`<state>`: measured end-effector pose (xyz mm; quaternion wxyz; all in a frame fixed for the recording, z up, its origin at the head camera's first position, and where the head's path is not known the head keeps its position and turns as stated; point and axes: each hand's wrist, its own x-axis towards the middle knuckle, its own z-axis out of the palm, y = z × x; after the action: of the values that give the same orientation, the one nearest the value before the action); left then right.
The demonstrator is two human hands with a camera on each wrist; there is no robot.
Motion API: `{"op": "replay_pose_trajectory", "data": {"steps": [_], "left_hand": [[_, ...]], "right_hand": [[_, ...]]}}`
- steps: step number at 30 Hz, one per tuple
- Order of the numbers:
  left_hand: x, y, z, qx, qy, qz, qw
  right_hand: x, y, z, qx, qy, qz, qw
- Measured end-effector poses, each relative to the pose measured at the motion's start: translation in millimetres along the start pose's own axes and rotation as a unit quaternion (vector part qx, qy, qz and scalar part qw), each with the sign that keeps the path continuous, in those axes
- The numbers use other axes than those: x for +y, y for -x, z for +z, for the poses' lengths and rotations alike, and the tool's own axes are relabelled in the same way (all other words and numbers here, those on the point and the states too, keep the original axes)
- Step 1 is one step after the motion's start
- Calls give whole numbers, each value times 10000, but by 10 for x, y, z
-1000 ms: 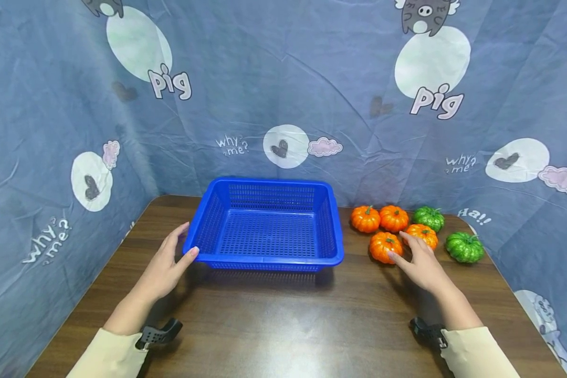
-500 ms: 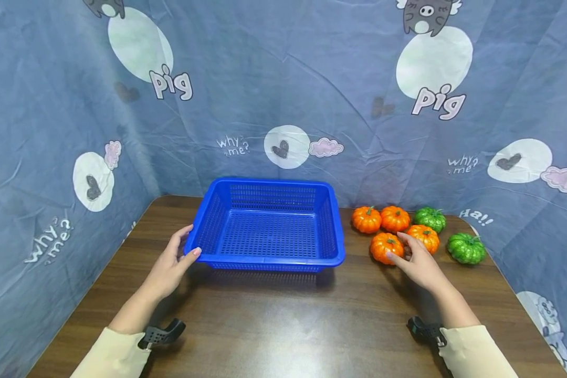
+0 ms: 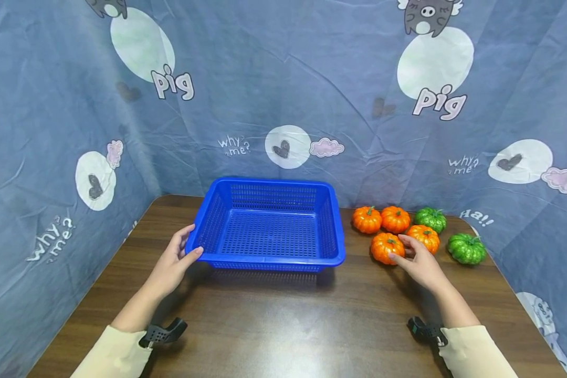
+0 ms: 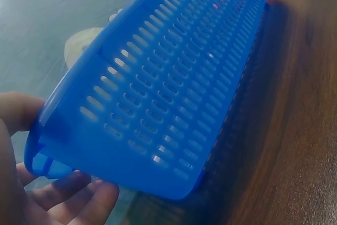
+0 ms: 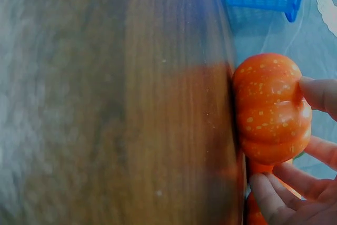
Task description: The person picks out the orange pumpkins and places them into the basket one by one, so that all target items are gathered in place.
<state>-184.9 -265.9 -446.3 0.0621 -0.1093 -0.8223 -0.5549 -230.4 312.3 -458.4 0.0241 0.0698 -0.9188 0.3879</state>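
My left hand [image 3: 167, 268] grips the near left corner of a blue plastic basket [image 3: 269, 261]. In the left wrist view its thumb lies over the basket's rim [image 4: 73, 85] and the other fingers curl beneath. My right hand [image 3: 422, 266] holds a small orange pumpkin [image 3: 385, 248] that sits on the table, thumb on the near side and fingers on the far side. The right wrist view shows the pumpkin's ribbed, yellow-speckled side [image 5: 271, 109] between thumb and fingers. Nothing lies inside the basket.
Two orange pumpkins [image 3: 366, 219] stand behind the held one, and another orange pumpkin [image 3: 425, 237] is just right of it. Two green pumpkins [image 3: 466, 248] sit further right, by the table's right edge. A printed blue cloth [image 3: 283, 94] hangs behind the wooden table [image 3: 264, 320].
My left hand has edged right, onto the basket's corner. The right hand's thumb and fingers have drawn in around the near orange pumpkin. Basket and pumpkins stay in place.
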Motion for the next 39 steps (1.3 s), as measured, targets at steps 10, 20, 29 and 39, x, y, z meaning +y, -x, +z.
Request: {"op": "replay_pose_trajectory", "data": {"steps": [10,20,29,39], "left_hand": [[59,14,-8,-60,288,0,9996],[-1,8,-25,-38,342,97,9994],[13,20,-28,-78,446,154,9989],[17,42,-30,-146,512,182,9984]], "right_hand": [[21,-23,6,38,-181,-37,9998],[20,-12,-32,106,-293,-108,9995],[5,40,-54,212,-248,-161,9993],[-140,113,-161,158,-380,-163,9990]]}}
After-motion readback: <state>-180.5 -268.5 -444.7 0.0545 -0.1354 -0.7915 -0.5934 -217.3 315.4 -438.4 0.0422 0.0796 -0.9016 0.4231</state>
